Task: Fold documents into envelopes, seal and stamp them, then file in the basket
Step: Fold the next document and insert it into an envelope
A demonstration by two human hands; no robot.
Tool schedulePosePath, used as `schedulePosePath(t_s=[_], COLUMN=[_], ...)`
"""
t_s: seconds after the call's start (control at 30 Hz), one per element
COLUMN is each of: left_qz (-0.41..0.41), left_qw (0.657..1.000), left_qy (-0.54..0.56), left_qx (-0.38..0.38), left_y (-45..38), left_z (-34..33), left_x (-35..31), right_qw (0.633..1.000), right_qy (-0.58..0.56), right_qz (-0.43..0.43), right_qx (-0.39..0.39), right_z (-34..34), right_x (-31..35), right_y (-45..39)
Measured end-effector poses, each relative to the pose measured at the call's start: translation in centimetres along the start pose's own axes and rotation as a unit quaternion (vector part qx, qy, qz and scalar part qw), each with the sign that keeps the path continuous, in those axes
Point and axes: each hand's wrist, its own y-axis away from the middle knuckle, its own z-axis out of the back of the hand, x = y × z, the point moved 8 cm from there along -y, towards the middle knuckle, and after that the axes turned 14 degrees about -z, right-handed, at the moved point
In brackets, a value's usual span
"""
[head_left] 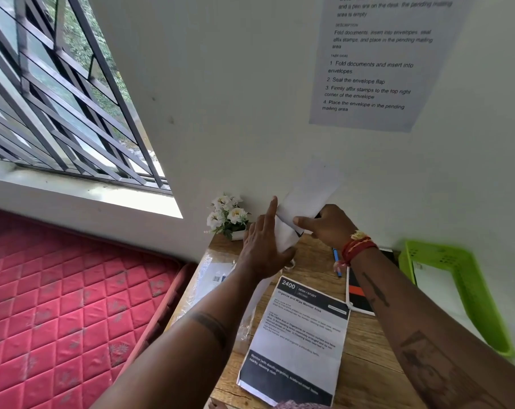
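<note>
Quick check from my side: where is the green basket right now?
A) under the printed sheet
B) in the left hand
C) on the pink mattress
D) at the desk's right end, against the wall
D: the green basket sits at the right end of the wooden desk, by the wall.

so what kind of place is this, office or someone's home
Most likely a room in a home set up as a work corner: a small wooden desk pushed against a white wall, a red quilted mattress right beside it, and a barred window looking onto greenery.
</note>
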Motion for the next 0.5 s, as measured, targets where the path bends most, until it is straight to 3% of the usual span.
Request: schedulePosePath(t_s=[0.17, 0.37, 0.5], left_qz=[-0.009, -0.023, -0.032], left_qw=[1.000, 1.000, 0.999], left_qy=[-0.006, -0.004, -0.004], left_qx=[-0.018, -0.017, -0.020], left_y=[0.0, -0.7, -0.5], left_z=[0.6, 0.5, 0.4], left_x=[-0.2, -1.2, -1.1], right_qw=[0.999, 0.995, 0.988], right_qy=[-0.040, 0.064, -0.146], right_qz=[-0.023, -0.048, -0.051], right_qx=[0.018, 0.066, 0.016], right_z=[-0.1, -1.5, 0.1], right_x=[0.1, -0.3, -0.3], right_y=[0.0, 0.2, 0.5])
